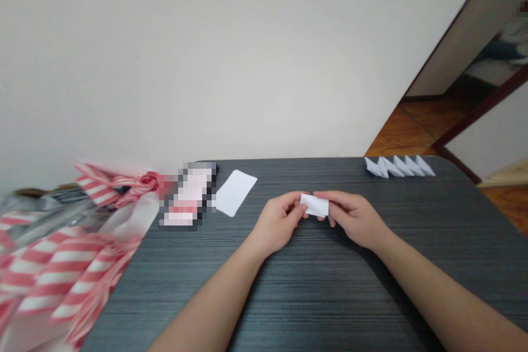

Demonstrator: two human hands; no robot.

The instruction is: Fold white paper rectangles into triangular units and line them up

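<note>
While left hand [280,223] and right hand [358,219] each pinch one end, small white paper [315,206] spans between fingertips (dark tabletop [297,297] beneath).

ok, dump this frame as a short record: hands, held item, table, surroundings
left hand: grips left end of small paper
right hand: grips right end of the same paper
table: dark, streaked top
left on table: flat white paper, beside pixelated item
far right on table: row of folded papers
left of table: red-and-white striped material
</note>
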